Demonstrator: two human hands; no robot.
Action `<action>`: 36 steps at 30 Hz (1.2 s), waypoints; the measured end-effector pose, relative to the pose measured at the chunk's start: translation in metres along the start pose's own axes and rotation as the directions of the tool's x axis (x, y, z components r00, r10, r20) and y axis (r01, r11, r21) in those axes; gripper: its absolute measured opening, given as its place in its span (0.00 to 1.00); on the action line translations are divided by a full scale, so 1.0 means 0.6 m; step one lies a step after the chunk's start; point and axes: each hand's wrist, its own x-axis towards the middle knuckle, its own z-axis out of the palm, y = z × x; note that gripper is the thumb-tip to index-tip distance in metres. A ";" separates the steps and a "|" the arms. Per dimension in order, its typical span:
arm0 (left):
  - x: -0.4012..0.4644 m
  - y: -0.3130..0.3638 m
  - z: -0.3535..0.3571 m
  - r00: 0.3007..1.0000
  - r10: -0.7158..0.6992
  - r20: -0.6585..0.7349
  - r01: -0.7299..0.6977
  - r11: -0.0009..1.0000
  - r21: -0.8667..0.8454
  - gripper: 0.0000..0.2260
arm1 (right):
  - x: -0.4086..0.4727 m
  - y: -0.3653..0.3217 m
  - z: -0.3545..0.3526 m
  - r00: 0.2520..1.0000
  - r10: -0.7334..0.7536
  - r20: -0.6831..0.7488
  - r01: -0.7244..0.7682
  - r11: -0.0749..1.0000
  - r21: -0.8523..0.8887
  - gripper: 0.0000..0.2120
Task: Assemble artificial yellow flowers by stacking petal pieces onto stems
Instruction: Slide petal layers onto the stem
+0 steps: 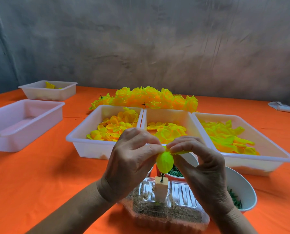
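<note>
Both hands met just above the middle of the orange surface [39, 174]. The left hand [130, 159] had its grip pinched on the top of a yellow flower bud [164, 162], fingertips and thumb curled over its upper edge. The right hand [196, 159] had its grip pinched on a thin yellow petal piece [183, 152] that lay against the top of the same bud, so the two grips touched at that point. The bud hung below the fingertips, rounded side facing me.

Directly beneath the grips stood a small wooden block [160, 190] with a dark pin at its top, set upright in a clear tray of sand [164, 210]. Whether the bud sat on that pin I could not tell.

Beyond the grips stood three white bins side by side: the left bin [83, 141] held small rounded yellow petals, the middle bin [167, 115] held broader yellow petal pieces, and the right bin [275, 149] held longer yellow-green ones. Farther behind those lay a heap of finished yellow flowers [151, 97].

Just behind and right of the right grip were two white cups of green parts [242, 188], partly hidden by the wrist. Well to the left of the left grip sat a large white bin [22, 125], and beyond it a smaller bin [48, 90] with a few yellow pieces inside.
</note>
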 end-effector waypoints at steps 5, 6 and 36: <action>-0.005 0.001 0.004 1.000 0.009 -0.006 -0.009 1.000 0.013 0.05 | -0.003 -0.001 -0.001 1.000 -0.020 -0.010 0.020 1.000 -0.022 0.07; -0.005 0.001 0.004 1.000 0.009 -0.005 -0.009 1.000 0.013 0.06 | -0.003 -0.001 -0.001 1.000 -0.017 -0.015 0.017 1.000 -0.018 0.07; -0.015 0.004 0.008 0.980 0.196 -0.040 -0.185 0.963 0.196 0.08 | -0.014 0.013 0.004 0.998 -0.014 -0.057 0.011 0.998 -0.058 0.02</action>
